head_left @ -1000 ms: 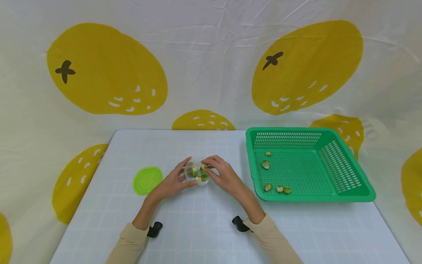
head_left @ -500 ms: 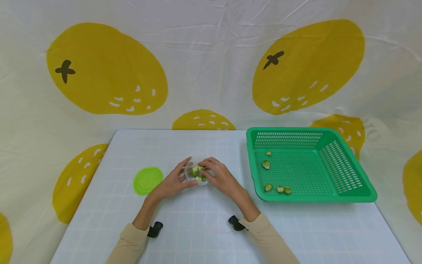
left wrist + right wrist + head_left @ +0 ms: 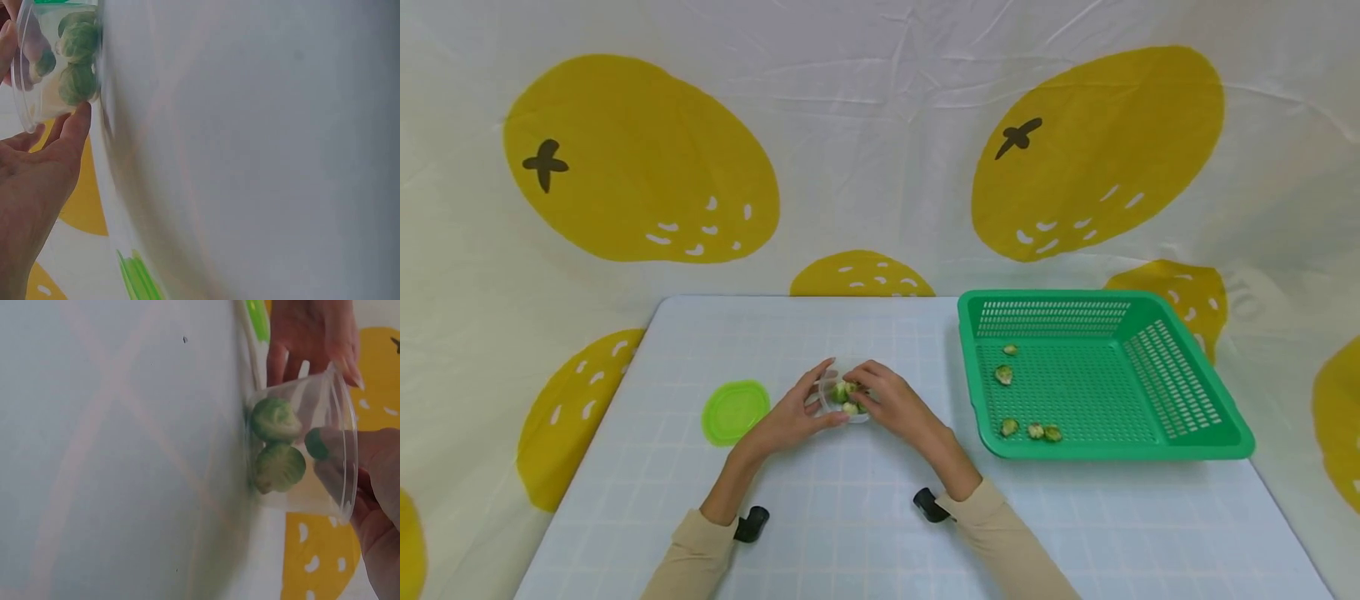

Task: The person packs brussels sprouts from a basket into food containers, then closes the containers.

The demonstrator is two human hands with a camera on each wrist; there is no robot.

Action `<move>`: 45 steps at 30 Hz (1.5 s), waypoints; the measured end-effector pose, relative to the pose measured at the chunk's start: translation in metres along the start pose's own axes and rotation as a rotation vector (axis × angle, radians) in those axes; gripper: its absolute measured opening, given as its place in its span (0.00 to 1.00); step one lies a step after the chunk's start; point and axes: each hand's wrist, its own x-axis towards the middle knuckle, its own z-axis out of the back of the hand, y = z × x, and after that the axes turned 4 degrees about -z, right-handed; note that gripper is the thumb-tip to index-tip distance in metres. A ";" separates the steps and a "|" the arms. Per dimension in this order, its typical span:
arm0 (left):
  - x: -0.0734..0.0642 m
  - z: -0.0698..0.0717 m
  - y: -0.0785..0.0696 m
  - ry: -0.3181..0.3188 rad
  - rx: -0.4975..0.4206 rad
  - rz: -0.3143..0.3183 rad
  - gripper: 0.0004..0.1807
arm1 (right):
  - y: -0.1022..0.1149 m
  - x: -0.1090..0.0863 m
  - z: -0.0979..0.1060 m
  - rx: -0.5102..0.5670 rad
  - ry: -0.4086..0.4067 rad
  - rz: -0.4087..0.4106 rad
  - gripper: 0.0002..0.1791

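Observation:
A small clear plastic tub (image 3: 312, 499) stands upright at the middle of the table, holding several Brussels sprouts (image 3: 280, 467). My left hand (image 3: 792, 418) holds the tub from its left side, thumb at the front and fingers spread along the back. My right hand (image 3: 895, 404) reaches over the rim, its fingertips down inside the tub. Between those fingertips it pinches another Brussels sprout (image 3: 45, 62), just above the ones at the bottom. In the head view the right fingers hide part of the tub's contents.
A bright green lid (image 3: 735, 412) lies flat on the table, left of the tub. To the right, a green plastic basket (image 3: 1112, 451) carries several loose Brussels sprouts (image 3: 1003, 375). Behind the table (image 3: 850, 533) hangs a cloth with yellow fruit prints.
My right hand has moved left and deeper into the tub with the pinched Brussels sprout. The left hand and tub stay put.

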 end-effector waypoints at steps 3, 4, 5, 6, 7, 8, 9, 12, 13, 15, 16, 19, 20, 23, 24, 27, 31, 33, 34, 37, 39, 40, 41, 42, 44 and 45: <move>-0.001 0.000 0.000 0.002 -0.002 -0.004 0.54 | 0.001 0.001 -0.001 -0.047 0.012 -0.002 0.14; -0.001 0.001 0.000 0.003 -0.004 -0.005 0.54 | 0.001 0.001 -0.002 -0.055 0.014 -0.003 0.13; -0.001 0.001 0.000 0.004 -0.007 -0.005 0.54 | 0.001 0.002 -0.002 -0.066 0.014 -0.004 0.13; -0.001 0.001 0.000 0.005 -0.008 -0.004 0.54 | 0.001 0.002 -0.003 -0.070 0.014 -0.005 0.13; -0.002 0.001 0.000 0.006 -0.011 -0.004 0.54 | 0.001 0.002 -0.003 -0.073 0.013 -0.004 0.13; -0.002 0.001 -0.001 0.006 -0.013 -0.003 0.54 | 0.001 0.003 -0.004 -0.078 0.014 -0.004 0.13; -0.002 0.001 -0.001 0.007 -0.019 -0.003 0.54 | 0.002 0.003 -0.004 -0.085 0.017 -0.007 0.12; -0.003 0.001 0.000 0.010 -0.022 -0.009 0.53 | 0.005 0.004 -0.004 -0.107 0.026 -0.020 0.12; -0.003 0.001 0.000 0.009 -0.020 -0.009 0.53 | 0.006 0.004 -0.004 -0.111 0.030 -0.025 0.11; -0.003 0.001 0.000 0.006 -0.018 -0.010 0.53 | 0.007 0.005 -0.004 -0.121 0.039 -0.035 0.11; -0.003 0.001 0.000 0.004 -0.014 -0.010 0.53 | 0.008 0.005 -0.004 -0.120 0.041 -0.039 0.11; -0.003 0.000 0.000 0.002 -0.009 -0.004 0.54 | 0.008 0.005 -0.003 -0.117 0.048 -0.049 0.11; -0.003 0.000 0.000 0.003 -0.009 -0.005 0.54 | 0.009 0.005 -0.003 -0.118 0.052 -0.053 0.11; -0.003 0.001 0.000 0.001 -0.012 -0.004 0.53 | 0.009 0.006 -0.003 -0.121 0.061 -0.064 0.11; -0.002 0.001 0.001 0.003 -0.014 -0.006 0.53 | 0.009 0.006 -0.003 -0.123 0.063 -0.067 0.11; -0.002 0.001 0.001 0.003 -0.016 -0.008 0.53 | 0.008 0.006 -0.002 -0.120 0.068 -0.073 0.11; -0.001 0.001 0.000 0.004 -0.015 -0.010 0.54 | 0.009 0.007 -0.002 -0.117 0.073 -0.082 0.11; -0.001 0.001 0.000 0.004 -0.016 -0.014 0.54 | 0.008 0.008 -0.002 -0.120 0.076 -0.086 0.11; -0.001 0.001 0.000 0.003 -0.017 -0.013 0.54 | 0.008 0.008 -0.002 -0.121 0.077 -0.087 0.10; -0.001 0.001 0.000 0.003 -0.011 -0.011 0.54 | 0.008 0.009 -0.002 -0.129 0.082 -0.085 0.10; 0.000 0.001 0.000 0.004 -0.011 -0.010 0.53 | 0.008 0.009 -0.001 -0.132 0.085 -0.084 0.11; 0.000 0.001 0.000 0.005 -0.010 -0.010 0.53 | 0.009 0.009 -0.001 -0.132 0.088 -0.086 0.11; 0.000 0.001 0.001 0.006 -0.012 -0.010 0.53 | 0.009 0.009 -0.001 -0.135 0.092 -0.084 0.11; 0.000 0.001 0.001 0.005 -0.011 -0.009 0.53 | 0.009 0.009 0.000 -0.137 0.096 -0.086 0.11; 0.000 0.001 0.002 0.009 -0.012 -0.010 0.53 | 0.010 0.010 0.001 -0.140 0.104 -0.092 0.11; 0.000 0.000 0.002 0.009 -0.010 -0.010 0.53 | 0.010 0.010 0.001 -0.143 0.107 -0.094 0.11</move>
